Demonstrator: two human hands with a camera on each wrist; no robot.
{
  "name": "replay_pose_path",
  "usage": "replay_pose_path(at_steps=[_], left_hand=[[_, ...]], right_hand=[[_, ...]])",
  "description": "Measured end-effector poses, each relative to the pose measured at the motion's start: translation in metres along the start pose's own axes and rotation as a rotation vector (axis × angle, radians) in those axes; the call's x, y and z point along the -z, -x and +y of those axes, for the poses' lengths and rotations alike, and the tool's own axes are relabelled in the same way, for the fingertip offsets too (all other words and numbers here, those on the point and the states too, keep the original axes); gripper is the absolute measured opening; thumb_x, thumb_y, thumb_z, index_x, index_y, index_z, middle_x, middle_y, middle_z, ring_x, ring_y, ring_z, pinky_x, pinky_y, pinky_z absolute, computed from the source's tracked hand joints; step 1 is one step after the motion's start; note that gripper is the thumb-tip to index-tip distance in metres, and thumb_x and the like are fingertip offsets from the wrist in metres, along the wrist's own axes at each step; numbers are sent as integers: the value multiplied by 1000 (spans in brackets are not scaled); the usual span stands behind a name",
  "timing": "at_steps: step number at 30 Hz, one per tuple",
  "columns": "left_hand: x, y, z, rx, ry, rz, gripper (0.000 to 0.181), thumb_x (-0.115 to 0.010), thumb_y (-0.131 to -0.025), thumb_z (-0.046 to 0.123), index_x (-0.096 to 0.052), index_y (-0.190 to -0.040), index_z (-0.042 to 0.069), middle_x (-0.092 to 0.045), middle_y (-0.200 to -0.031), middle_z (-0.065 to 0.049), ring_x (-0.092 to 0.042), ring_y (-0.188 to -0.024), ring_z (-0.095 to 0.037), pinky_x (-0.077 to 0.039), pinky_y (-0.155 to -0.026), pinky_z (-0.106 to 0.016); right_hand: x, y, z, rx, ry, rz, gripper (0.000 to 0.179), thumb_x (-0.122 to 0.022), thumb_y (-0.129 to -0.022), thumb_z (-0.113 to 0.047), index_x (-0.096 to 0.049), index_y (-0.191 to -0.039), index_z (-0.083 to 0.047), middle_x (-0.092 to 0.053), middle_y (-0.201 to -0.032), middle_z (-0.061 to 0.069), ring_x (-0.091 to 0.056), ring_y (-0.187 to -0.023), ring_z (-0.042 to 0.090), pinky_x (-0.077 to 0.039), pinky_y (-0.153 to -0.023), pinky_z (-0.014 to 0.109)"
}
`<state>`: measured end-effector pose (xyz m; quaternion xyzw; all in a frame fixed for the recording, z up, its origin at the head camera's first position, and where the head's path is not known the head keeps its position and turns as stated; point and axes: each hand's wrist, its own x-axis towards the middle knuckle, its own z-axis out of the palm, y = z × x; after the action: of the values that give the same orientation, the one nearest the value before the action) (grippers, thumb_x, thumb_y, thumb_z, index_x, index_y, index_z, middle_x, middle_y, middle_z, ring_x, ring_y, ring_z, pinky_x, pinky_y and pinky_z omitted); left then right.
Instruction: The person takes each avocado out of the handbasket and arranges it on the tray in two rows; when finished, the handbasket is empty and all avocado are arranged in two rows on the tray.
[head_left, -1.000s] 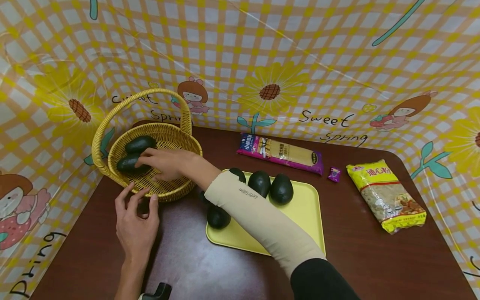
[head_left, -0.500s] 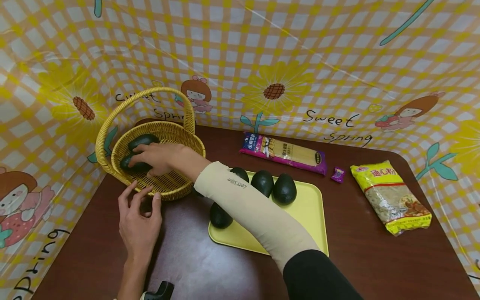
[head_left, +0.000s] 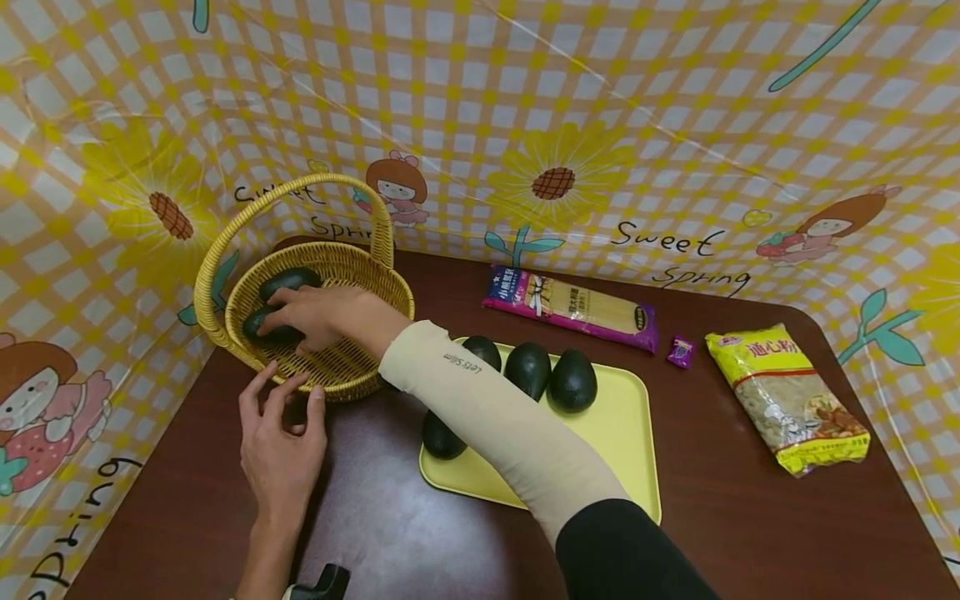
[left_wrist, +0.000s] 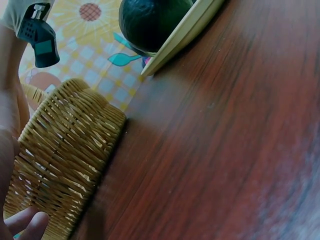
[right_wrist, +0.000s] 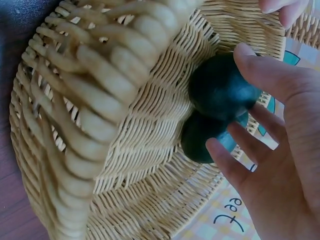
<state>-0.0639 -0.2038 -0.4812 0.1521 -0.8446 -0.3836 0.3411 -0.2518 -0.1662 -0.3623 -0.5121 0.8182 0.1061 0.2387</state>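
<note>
Far left there's a handled wicker basket (head_left: 356,387) with two avocados in it. The nearer avocado (right_wrist: 220,87) lies on its side, long axis roughly left to right; fingers cover part of it in the head view, so no clue which end is the narrow one. The left-hand grip (head_left: 281,446) looks relaxed, fingers apart and a bit bent at the front rim, can't tell if they're touching it. A black gadget (head_left: 328,582) by that wrist is cut off at the bottom edge. The farther avocado (head_left: 288,282) sits right behind the first, pointing much the same way. The right-hand grip (head_left: 322,317) is over the nearer one, thumb and fingers spread either side, but some fingertips are hidden so can't say if it's pinching. The beige sleeve (head_left: 495,425) crosses the yellow tray (head_left: 622,450) and partly blocks the tray avocados (head_left: 572,381). Further right: spaghetti pack (head_left: 572,310), little purple wrapped candy (head_left: 680,352), macaroni bag (head_left: 787,398), all on the dark wood surface (head_left: 735,525).
</note>
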Motion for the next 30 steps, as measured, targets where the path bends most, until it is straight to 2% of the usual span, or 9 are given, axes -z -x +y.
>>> replay_pose_path(at_steps=[5,8,12,14,17,20,24,27,30], left_hand=[[0,-1,-1,-8,-3,7,27,-76,-103,25,-79,-126,10,-55,-157,-7,-70,-72,-26,-41,-64,-2],[-1,-1,-1,-12,-5,12,27,-76,-103,25,-79,-126,11,-56,-156,-6,-70,-72,-25,-41,-64,-2],[-1,-1,-2,-18,-3,18,26,-77,-103,24,-79,-125,10,-56,-155,-7,-71,-76,-24,-41,-64,-1],[-1,-1,-2,-20,0,19,26,-77,-103,24,-79,-124,10,-57,-155,-7,-72,-78,-24,-42,-64,-1],[-1,-1,-2,-17,4,20,26,-77,-103,24,-80,-124,10,-57,-155,-7,-71,-78,-23,-42,-63,-2],[-1,-2,-1,-12,4,18,26,-76,-103,24,-80,-124,10,-57,-155,-6,-71,-78,-23,-42,-63,-2],[-1,-2,-1,-13,-3,14,26,-76,-103,25,-80,-124,10,-57,-155,-6,-71,-74,-23,-42,-63,-2],[-1,-2,-1,-14,-4,12,27,-76,-103,25,-79,-124,10,-56,-155,-7,-71,-74,-23,-42,-63,-2],[-1,-2,-1,-12,-3,15,27,-77,-103,25,-79,-124,9,-56,-155,-7,-71,-76,-24,-41,-63,-2]], right_hand=[[-1,-2,-2,-14,-4,0,63,-56,-113,-38,-28,-167,-53,-1,-180,-7,-14,-166,16,-40,-120,38],[0,-4,-4,-22,-7,2,63,-57,-112,-36,-29,-167,-53,-5,-179,-4,-30,-159,15,-45,-106,30],[1,-5,-7,-32,-28,-18,65,-58,-112,-30,-30,-168,-50,-11,-175,1,-59,-120,11,-43,-84,25],[1,-6,-7,-40,-43,-31,67,-59,-112,-27,-30,-168,-49,-11,-175,2,-60,-99,10,-42,-77,24],[1,-7,-7,-55,-61,-42,71,-61,-110,-23,-30,-168,-50,-8,-177,3,-58,-89,10,-42,-74,24],[0,-7,-6,-64,-55,-48,75,-64,-109,-22,-27,-168,-51,-1,-181,4,-62,-97,12,-46,-80,26],[-2,-5,-4,-63,-21,-53,79,-67,-107,-26,-24,-169,-51,-1,-182,5,-62,-127,20,-49,-105,34],[-2,-3,-2,-54,-19,-45,81,-72,-105,-31,-26,-169,-49,-12,-181,6,-52,-145,23,-45,-117,41],[-2,-2,-2,-47,-32,-39,80,-74,-103,-33,-29,-168,-49,-27,-176,5,-46,-151,23,-44,-118,42]])
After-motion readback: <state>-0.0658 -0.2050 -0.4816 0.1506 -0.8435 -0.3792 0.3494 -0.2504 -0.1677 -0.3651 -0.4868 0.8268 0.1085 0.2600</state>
